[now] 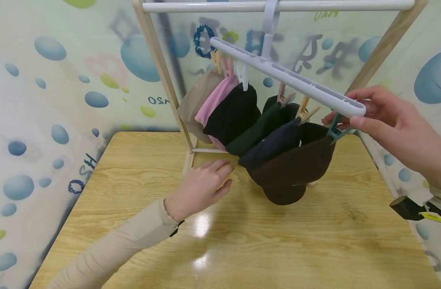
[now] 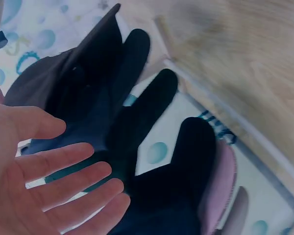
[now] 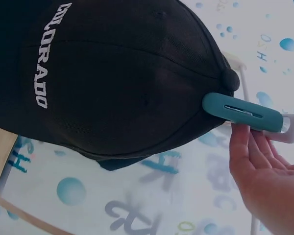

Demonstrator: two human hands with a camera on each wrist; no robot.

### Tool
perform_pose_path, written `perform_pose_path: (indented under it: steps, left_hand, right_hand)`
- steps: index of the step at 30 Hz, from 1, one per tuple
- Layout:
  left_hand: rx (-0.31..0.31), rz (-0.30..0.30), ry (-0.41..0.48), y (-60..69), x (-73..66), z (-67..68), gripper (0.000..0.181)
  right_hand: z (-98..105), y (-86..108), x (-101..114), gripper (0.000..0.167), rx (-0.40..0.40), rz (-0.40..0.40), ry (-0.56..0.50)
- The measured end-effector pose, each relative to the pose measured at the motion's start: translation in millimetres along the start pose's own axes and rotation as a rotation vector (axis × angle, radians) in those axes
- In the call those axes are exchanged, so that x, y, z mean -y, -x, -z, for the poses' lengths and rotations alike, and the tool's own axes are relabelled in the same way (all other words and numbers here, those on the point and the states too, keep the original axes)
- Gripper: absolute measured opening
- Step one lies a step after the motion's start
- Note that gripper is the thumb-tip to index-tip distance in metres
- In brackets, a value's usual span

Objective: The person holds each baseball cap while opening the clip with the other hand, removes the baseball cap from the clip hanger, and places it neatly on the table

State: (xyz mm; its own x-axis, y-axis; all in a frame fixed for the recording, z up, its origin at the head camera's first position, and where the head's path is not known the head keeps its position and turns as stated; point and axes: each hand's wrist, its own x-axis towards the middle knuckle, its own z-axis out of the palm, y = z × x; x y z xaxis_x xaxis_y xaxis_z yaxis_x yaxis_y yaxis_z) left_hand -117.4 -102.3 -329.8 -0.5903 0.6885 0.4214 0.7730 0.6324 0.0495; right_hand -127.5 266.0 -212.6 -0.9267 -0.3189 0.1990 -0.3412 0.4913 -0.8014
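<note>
My right hand (image 1: 397,128) pinches the near end of a pale plastic hanger (image 1: 310,88), fingers behind it and thumb in front. A teal clip (image 3: 242,111) at that end holds a dark brown baseball cap (image 1: 292,164), lettered COLORADO in the right wrist view; my fingers touch the clip. Further along hang a navy cap (image 1: 274,142), a dark green cap (image 1: 256,132), a black cap (image 1: 231,114), a pink cap (image 1: 209,100) and a beige cap (image 1: 195,102), each from a clip. My left hand (image 1: 202,182), fingers loosely extended, holds nothing beside the caps.
The hanger hooks over the white top bar (image 1: 325,5) of a rack with wooden side posts (image 1: 162,72). Under it lies a wood-grain table (image 1: 133,216). A patterned sheet (image 1: 54,104) with blue dots and lettering surrounds the table.
</note>
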Motion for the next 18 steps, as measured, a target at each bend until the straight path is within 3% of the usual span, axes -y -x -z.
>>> perform_pose_path:
  steps: [5, 10, 18]
  left_hand:
    - [-0.04, -0.03, -0.002, -9.3, -6.6, 11.4, 0.021]
    - [-0.063, -0.066, 0.047, -18.2, -12.6, 26.9, 0.023]
    - [-0.084, -0.11, 0.123, -34.4, -24.3, 41.9, 0.029]
  right_hand:
    - [-3.2, 4.8, 5.6, 0.046, 0.032, -0.045, 0.04]
    - [-9.1, 2.2, 14.6, 0.04, 0.102, -0.018, 0.011]
    - [-25.8, -5.0, 30.4, 0.035, 0.112, -0.124, 0.03]
